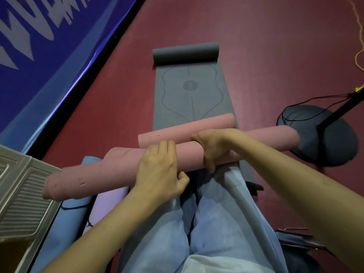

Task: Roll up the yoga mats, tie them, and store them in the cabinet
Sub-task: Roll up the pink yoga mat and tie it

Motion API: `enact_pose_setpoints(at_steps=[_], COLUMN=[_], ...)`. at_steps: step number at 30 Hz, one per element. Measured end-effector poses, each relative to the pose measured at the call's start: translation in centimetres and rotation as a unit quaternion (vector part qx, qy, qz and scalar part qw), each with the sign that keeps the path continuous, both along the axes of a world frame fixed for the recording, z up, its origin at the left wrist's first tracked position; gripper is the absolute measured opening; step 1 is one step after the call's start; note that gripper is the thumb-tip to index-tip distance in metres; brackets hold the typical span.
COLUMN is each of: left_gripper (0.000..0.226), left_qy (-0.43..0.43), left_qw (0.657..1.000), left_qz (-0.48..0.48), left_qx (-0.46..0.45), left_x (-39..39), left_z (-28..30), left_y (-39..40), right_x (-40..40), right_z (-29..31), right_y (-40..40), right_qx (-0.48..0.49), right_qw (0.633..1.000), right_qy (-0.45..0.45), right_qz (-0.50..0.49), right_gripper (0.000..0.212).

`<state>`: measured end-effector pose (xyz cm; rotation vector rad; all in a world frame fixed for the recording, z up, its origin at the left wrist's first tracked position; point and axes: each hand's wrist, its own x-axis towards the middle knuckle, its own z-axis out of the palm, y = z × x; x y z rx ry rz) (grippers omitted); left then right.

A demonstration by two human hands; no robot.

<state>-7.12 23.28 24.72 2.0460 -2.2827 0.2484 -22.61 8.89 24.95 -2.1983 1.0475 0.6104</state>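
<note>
**2 hands on the pink roll, tie not yet in sight**

The left hand [161, 166] lies palm-down over the near pink roll [118, 170], fingers spread across its top and thumb tucked under the near side; it is pressing rather than clenched. The right hand [212, 148] wraps the same roll just to the right, fingers curled over the far side and thumb hooked beneath, a full grasp. The 2 hands sit almost touching at the roll's middle.

The roll's long axis runs left to right, its left end nearer and lower, its right end farther, over the fan base [323, 138]. So both hands meet it crosswise, and neither is clearly nearer; any tie would have to pass around the roll between or beside them.

A 2nd pink roll [187, 131] lies just beyond, touching or nearly so, on the grey mat [189, 95], whose far end is partly rolled. Blue and lilac mats [82, 213] lie under the roll's left end.

No strap or cord for tying can be made out. The cabinet [21, 194] may be the ribbed panel at near left, though that is uncertain. The underside of the roll is hidden.
</note>
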Motion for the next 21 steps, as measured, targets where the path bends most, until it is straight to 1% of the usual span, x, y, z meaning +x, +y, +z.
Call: enact_pose_setpoints(at_steps=[2,6,9,12,14,17,19,21], left_gripper=[0.056,0.077,0.076,0.076,0.068,0.062,0.061,0.057], left_qy=[-0.026,-0.108,-0.117,-0.101,-0.093,-0.098,-0.115,-0.124], left_qw=[1.000,0.992,0.990,0.993,0.994,0.994,0.992,0.988], left_qz=[0.001,0.013,0.013,0.004,-0.003,-0.007,-0.005,0.002], left_qx=[-0.002,0.067,0.076,0.064,0.049,0.037,0.054,0.096], left_x=[-0.3,-0.4,0.0,0.7,0.9,1.0,1.0,0.9], left_z=[0.1,-0.9,-1.2,-1.5,-1.6,-1.6,-1.0,-0.2], left_y=[-0.2,-0.8,-1.9,-2.5,-2.6,-3.1,-3.7,-4.3], right_x=[0.2,0.8,0.2,-2.0,-4.0,-6.8,-7.8,-8.0], right_z=[0.0,-0.3,-0.6,0.0,0.2,-1.1,-2.3,-2.8], right_y=[-0.7,-1.4,-1.5,-2.5,-3.3,-3.1,-2.2,-1.4], right_qx=[0.021,0.013,0.017,0.046,0.041,-0.012,-0.080,-0.140], right_qw=[1.000,1.000,1.000,0.996,0.995,0.997,0.994,0.986], right_qy=[0.010,0.003,-0.017,-0.073,-0.081,-0.044,-0.057,-0.076], right_qz=[0.009,0.023,0.011,-0.014,-0.037,-0.055,-0.056,-0.051], right_gripper=[0.081,0.084,0.085,0.086,0.093,0.106,0.110,0.109])
